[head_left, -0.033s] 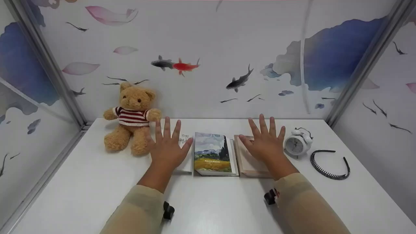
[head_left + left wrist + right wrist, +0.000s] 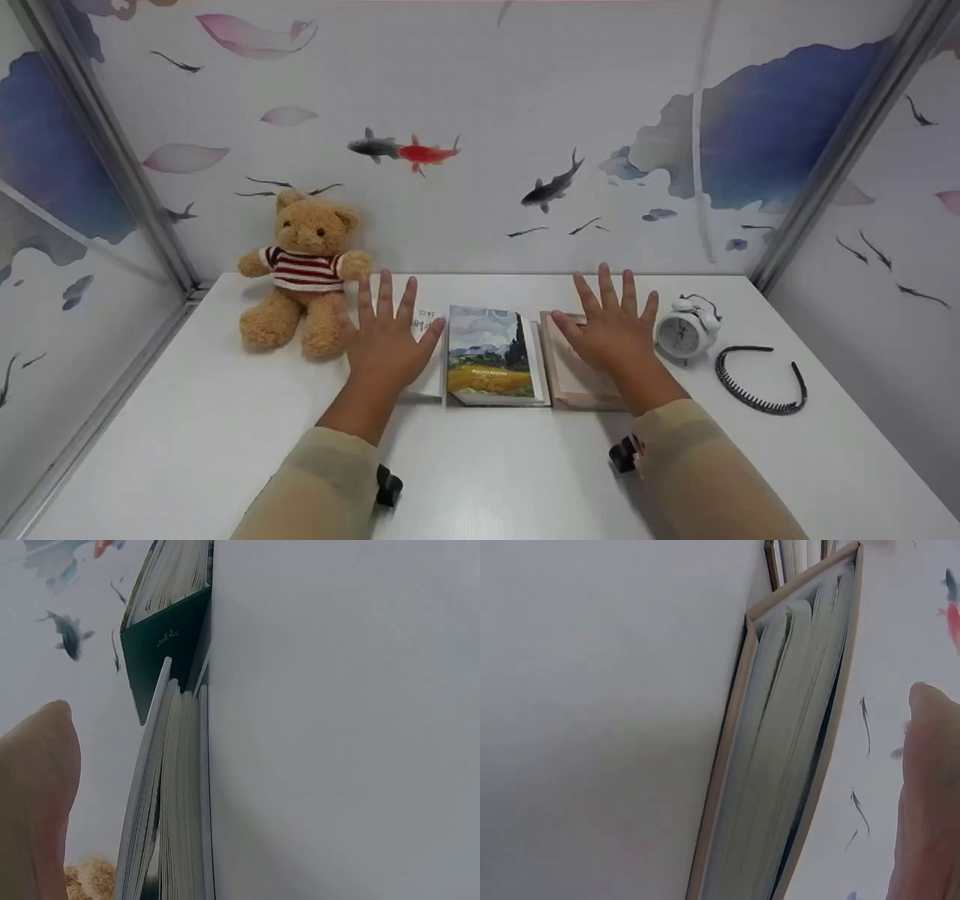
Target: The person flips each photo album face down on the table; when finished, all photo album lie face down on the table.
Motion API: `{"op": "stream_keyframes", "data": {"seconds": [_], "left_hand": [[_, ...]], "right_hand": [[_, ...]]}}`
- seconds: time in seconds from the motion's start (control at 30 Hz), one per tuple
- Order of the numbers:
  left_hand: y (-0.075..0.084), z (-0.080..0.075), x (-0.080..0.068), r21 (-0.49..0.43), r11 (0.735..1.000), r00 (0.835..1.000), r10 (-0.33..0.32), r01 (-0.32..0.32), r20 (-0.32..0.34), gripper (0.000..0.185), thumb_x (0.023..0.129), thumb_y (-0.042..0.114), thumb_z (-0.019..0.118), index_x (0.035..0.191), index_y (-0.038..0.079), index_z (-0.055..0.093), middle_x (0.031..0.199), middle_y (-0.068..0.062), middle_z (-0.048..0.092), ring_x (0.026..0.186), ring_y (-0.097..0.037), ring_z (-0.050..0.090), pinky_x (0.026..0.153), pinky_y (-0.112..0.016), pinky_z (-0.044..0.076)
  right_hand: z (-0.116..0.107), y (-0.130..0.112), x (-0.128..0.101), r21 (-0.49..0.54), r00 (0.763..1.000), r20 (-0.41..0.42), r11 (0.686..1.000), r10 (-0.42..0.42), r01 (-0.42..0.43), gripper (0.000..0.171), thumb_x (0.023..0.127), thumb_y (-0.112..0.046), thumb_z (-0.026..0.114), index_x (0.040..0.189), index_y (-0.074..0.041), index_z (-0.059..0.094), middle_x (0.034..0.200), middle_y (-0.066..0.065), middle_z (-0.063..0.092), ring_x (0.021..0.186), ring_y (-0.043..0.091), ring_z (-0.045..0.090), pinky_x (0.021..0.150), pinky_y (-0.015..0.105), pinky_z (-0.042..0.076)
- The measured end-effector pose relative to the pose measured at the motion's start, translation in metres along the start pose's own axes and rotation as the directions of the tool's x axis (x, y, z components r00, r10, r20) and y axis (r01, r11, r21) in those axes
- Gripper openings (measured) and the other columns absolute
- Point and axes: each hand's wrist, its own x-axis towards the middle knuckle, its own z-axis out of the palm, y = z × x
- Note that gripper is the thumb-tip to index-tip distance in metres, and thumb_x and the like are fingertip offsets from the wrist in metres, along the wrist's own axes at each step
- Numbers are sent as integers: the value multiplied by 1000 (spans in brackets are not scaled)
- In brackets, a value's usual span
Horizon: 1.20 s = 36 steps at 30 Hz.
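My left hand (image 2: 390,345) is held over a white book (image 2: 429,381), fingers straight and spread, covering much of its cover. My right hand (image 2: 615,337) is likewise spread over a beige-pink book (image 2: 581,382). Between them lies a book with a painted landscape cover (image 2: 487,352). Neither hand holds anything. In the left wrist view, the thumb (image 2: 37,795) is apart from the page edges of the white book (image 2: 184,795), and the landscape book's green side (image 2: 165,641) shows beyond. The right wrist view has the thumb (image 2: 934,795) apart from the beige-pink book (image 2: 787,712).
A teddy bear (image 2: 307,270) in a striped sweater sits at the back left, close to my left fingers. Right of my right hand stands a white alarm clock (image 2: 681,334), with a black toothed headband (image 2: 757,405) in front. A patterned wall (image 2: 480,225) borders the white table (image 2: 480,472).
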Motion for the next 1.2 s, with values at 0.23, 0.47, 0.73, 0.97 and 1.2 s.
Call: {"op": "stream_keyframes", "data": {"seconds": [0.23, 0.47, 0.73, 0.97, 1.2], "left_hand": [[2, -4, 0, -22, 1000, 1000, 14, -14, 2, 90, 102, 84, 23, 173, 36, -2, 183, -7, -12, 169, -41, -11, 129, -77, -6], [4, -2, -3, -58, 998, 1000, 11, -11, -2, 90, 101, 85, 22, 173, 36, 0, 183, -6, -12, 169, -40, -11, 129, -77, -10], [22, -4, -12, -319, 948, 998, 12, 9, 63, 86, 103, 82, 24, 173, 38, 0, 184, -4, -5, 170, -37, -9, 130, -78, -1], [52, -14, -23, -513, 859, 998, 24, 8, 56, 82, 107, 75, 30, 174, 34, 7, 184, -4, 4, 171, -33, -2, 135, -69, 8], [87, -18, -37, -743, 670, 993, 89, 2, 83, 78, 108, 70, 35, 174, 35, 11, 183, -2, 10, 171, -33, 2, 133, -71, 14]], "right_hand": [[-7, 3, -2, 7, 1000, 13, 1000, 12, -12, 90, 102, -84, 23, 174, -35, 0, 182, 7, -15, 166, 44, -20, 124, 79, -17], [-9, 6, -5, 26, 1000, 19, 999, 21, -21, 93, 99, -88, 19, 173, -36, 0, 183, 8, -13, 167, 45, -18, 125, 80, -13], [-20, 7, -12, 90, 1000, -20, 996, -10, 12, 93, 98, -89, 20, 173, -37, 2, 183, 9, -1, 168, 47, 0, 129, 78, 12], [-31, 15, -21, 266, 998, -67, 963, -20, 37, 88, 102, -82, 27, 174, -33, 12, 182, 12, 16, 165, 47, 19, 129, 73, 23], [-40, 32, -31, 501, 996, -65, 865, 55, -15, 81, 105, -77, 33, 173, -34, 19, 176, 14, 32, 162, 47, 29, 128, 73, 25]]}}
